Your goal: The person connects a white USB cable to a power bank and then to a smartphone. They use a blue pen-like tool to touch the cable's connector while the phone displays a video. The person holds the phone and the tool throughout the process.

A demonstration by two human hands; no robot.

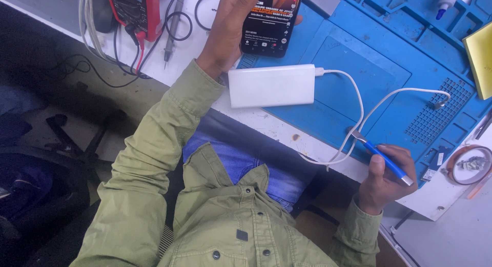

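My left hand (228,26) is raised over the bench's near edge and grips a black smartphone (269,26) whose screen is lit. My right hand (384,177) sits at the bench's front edge, closed around a thin blue-handled metal tool (387,162) with its flat tip pointing up-left. That tip lies beside a white cable (359,108). The cable runs from a white power bank (271,86), which lies flat on the blue work mat (359,56), and its free plug end rests on the mat to the right.
A red multimeter (134,10) with probes and leads lies at the bench's upper left. A yellow pad (482,56), a marker (446,3) and a roll of tape (469,164) sit on the right. A dark chair base (77,139) stands on the floor at left.
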